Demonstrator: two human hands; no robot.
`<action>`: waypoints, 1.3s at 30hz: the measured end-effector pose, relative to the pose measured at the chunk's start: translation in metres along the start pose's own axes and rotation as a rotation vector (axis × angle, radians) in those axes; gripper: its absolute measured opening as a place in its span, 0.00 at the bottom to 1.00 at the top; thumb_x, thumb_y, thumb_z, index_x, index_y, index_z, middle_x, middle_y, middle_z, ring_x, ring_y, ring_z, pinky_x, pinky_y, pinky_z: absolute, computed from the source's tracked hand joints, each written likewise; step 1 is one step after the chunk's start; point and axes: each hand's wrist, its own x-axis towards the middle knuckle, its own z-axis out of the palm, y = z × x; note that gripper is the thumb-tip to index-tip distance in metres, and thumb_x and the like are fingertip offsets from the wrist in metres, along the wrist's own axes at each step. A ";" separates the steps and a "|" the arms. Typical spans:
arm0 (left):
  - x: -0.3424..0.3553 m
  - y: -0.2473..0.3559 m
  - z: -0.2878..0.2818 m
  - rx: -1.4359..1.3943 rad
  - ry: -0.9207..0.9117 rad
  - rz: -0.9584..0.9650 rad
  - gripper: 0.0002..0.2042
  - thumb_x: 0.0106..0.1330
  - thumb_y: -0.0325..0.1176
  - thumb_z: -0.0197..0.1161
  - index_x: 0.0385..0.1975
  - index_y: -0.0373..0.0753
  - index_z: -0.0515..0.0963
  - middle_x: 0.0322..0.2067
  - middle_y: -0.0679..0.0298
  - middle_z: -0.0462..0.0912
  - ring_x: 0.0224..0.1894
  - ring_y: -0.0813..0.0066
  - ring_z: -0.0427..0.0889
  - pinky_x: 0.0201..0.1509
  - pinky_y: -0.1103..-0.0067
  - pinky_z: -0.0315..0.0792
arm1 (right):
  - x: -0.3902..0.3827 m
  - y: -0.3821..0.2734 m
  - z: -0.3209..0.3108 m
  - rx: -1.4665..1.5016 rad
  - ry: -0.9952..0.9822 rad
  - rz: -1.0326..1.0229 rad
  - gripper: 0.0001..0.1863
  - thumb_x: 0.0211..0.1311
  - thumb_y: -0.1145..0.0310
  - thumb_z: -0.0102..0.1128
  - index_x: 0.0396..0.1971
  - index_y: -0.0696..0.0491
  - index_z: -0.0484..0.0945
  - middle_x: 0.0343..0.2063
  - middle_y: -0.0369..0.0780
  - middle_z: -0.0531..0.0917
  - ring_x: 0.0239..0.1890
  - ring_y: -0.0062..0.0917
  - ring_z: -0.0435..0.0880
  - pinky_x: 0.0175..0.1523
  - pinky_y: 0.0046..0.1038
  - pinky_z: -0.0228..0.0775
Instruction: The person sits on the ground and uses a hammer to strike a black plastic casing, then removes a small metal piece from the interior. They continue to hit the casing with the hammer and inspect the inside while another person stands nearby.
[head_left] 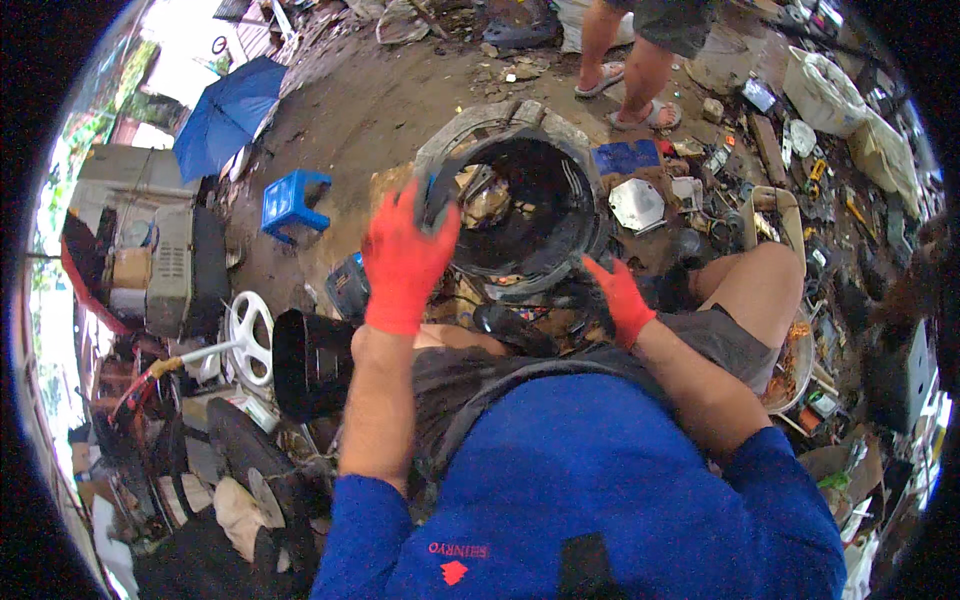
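Observation:
In front of my knees sits a large round black tub [590,215], with a brownish crumpled piece [487,200] and small scraps inside it. My left hand [400,265], in a red glove, is over the tub's left edge. Between its thumb and fingers is a dark grey piece [436,200], blurred, so its kind does not show. My right hand [622,300], also red-gloved, hovers by the tub's near right rim. Its fingers are apart and I see nothing in them.
A blue plastic stool [293,203] and a blue umbrella [228,115] are at left. A black bin [305,365] stands by my left knee. Another person's legs [650,75] are beyond the tub. Tools and scrap litter the right side, near a white bucket [825,90].

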 end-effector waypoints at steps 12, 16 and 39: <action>0.063 -0.002 0.083 -0.247 -0.468 0.020 0.36 0.57 0.50 0.63 0.63 0.38 0.61 0.63 0.48 0.62 0.65 0.49 0.59 0.68 0.65 0.54 | 0.026 -0.004 0.059 0.736 -0.570 0.607 0.27 0.67 0.46 0.42 0.56 0.49 0.69 0.49 0.46 0.77 0.40 0.36 0.80 0.49 0.41 0.74; 0.032 -0.042 0.101 -0.591 -0.338 -0.066 0.34 0.57 0.46 0.64 0.61 0.37 0.62 0.61 0.46 0.64 0.65 0.48 0.59 0.69 0.63 0.52 | 0.019 0.013 0.064 0.538 -0.574 0.548 0.31 0.65 0.40 0.44 0.54 0.51 0.68 0.43 0.45 0.78 0.42 0.38 0.80 0.46 0.35 0.76; 0.118 -0.019 0.121 -0.226 -0.548 0.114 0.25 0.53 0.29 0.56 0.55 0.38 0.71 0.51 0.48 0.75 0.54 0.49 0.74 0.58 0.68 0.68 | 0.081 0.110 -0.075 -1.649 -0.755 0.118 0.37 0.54 0.44 0.57 0.55 0.60 0.68 0.56 0.52 0.72 0.59 0.45 0.71 0.60 0.39 0.64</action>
